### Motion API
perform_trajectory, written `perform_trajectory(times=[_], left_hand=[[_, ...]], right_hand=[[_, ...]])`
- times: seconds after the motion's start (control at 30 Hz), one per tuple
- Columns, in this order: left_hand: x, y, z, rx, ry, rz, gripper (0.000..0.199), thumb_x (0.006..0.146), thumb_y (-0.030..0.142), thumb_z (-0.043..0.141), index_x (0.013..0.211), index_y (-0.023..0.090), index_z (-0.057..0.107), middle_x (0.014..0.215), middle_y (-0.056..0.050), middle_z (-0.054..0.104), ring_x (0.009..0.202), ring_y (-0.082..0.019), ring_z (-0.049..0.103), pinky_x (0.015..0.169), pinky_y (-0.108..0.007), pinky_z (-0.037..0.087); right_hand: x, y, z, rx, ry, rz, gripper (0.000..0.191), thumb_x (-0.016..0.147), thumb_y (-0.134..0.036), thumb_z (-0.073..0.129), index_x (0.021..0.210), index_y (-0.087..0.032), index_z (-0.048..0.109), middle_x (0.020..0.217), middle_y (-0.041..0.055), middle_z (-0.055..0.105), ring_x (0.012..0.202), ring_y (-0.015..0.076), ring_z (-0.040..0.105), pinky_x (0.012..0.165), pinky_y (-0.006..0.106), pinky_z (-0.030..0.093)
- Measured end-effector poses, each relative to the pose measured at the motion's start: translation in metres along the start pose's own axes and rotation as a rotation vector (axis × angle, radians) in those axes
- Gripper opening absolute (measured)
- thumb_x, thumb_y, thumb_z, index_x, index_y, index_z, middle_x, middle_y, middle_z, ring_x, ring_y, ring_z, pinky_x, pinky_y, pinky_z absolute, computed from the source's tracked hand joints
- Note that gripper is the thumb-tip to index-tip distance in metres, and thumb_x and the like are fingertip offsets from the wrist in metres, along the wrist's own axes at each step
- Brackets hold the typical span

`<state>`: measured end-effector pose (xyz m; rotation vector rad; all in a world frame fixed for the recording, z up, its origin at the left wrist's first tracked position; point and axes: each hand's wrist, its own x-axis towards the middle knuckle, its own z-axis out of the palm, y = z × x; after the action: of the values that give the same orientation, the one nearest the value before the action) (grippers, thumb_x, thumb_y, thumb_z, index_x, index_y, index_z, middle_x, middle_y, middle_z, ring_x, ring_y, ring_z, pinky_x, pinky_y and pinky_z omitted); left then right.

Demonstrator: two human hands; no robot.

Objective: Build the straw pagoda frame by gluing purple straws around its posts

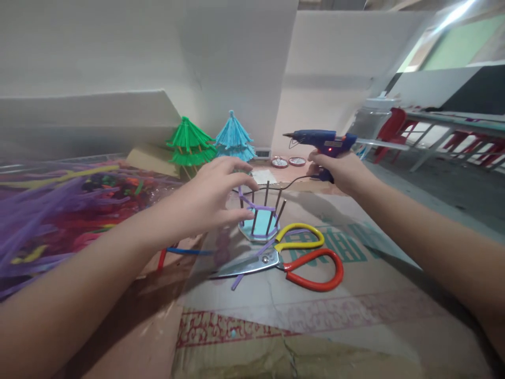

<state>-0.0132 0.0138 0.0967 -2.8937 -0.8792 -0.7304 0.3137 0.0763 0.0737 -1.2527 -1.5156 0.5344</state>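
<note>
The right hand (pixel 335 164) grips a blue glue gun (pixel 315 138); the left hand (pixel 219 193), fingers apart, reaches a small post-ringed model (pixel 263 225).

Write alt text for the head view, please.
A person's right grip holds a blue glue gun; the open left grip is at a small brown-posted frame. Scissors lie nearer; a green model and blue model stand behind.

1. I am watching through one head-worn camera, which is looking forward and down from behind the left hand (pixel 219 195) and right hand (pixel 337 167).
2. At close range it is facing the printed cardboard sheet (pixel 379 326), with the loop-handled scissors (pixel 272 259) lying just below the middle of my view.
3. Upward it is taking in the white partition panels (pixel 236 58); toward the right edge it is reaching red chairs (pixel 395 123) farther off.
</note>
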Motion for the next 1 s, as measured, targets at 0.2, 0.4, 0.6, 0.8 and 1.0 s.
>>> perform_trajectory(times=[0.2, 0.4, 0.6, 0.8, 1.0], left_hand=[[0.004, -0.004, 0.017, -0.12, -0.078, 0.023, 0.03, 0.083, 0.044, 0.077, 0.104, 0.024, 0.072, 0.148, -0.013, 0.05, 0.145, -0.034, 0.037, 0.119, -0.055, 0.031], [0.007, 0.002, 0.024, -0.147, -0.059, -0.002, 0.015, 0.084, 0.033, 0.073, 0.092, 0.02, 0.072, 0.138, -0.013, 0.058, 0.137, -0.032, 0.046, 0.116, -0.052, 0.034], [0.005, 0.001, 0.02, -0.232, -0.105, -0.067, 0.013, 0.086, 0.029, 0.065, 0.094, 0.019, 0.07, 0.136, -0.012, 0.056, 0.129, -0.027, 0.055, 0.11, -0.044, 0.043], [0.004, 0.0, 0.02, -0.247, -0.135, -0.119, 0.018, 0.085, 0.032, 0.062, 0.095, 0.019, 0.069, 0.134, -0.01, 0.056, 0.123, -0.026, 0.059, 0.108, -0.043, 0.045], [0.005, -0.003, 0.018, -0.25, -0.146, -0.098, 0.015, 0.085, 0.03, 0.063, 0.094, 0.019, 0.069, 0.135, -0.011, 0.056, 0.126, -0.025, 0.057, 0.108, -0.042, 0.044]], right_hand=[[-0.023, -0.014, -0.005, 0.119, -0.01, 0.048, 0.027, 0.07, -0.037, 0.082, 0.081, -0.019, 0.066, 0.067, 0.0028, 0.068, 0.062, 0.015, 0.063, 0.06, 0.028, 0.052], [-0.029, -0.028, -0.003, 0.179, -0.044, 0.018, 0.022, 0.073, -0.034, 0.081, 0.08, -0.018, 0.068, 0.078, 0.0042, 0.073, 0.063, 0.014, 0.066, 0.055, 0.024, 0.051], [-0.04, -0.042, -0.01, 0.234, -0.193, -0.069, 0.022, 0.077, -0.034, 0.083, 0.084, -0.021, 0.068, 0.092, 0.0041, 0.076, 0.071, 0.0154, 0.07, 0.076, 0.033, 0.058], [-0.049, -0.052, -0.027, 0.078, -0.337, -0.117, 0.012, 0.08, -0.03, 0.076, 0.085, -0.021, 0.07, 0.083, 0.0031, 0.074, 0.074, 0.0177, 0.07, 0.072, 0.033, 0.056], [-0.054, -0.06, -0.035, -0.058, -0.531, -0.103, 0.012, 0.079, -0.032, 0.076, 0.087, -0.023, 0.075, 0.077, 0.0037, 0.075, 0.071, 0.0195, 0.07, 0.063, 0.031, 0.056]])
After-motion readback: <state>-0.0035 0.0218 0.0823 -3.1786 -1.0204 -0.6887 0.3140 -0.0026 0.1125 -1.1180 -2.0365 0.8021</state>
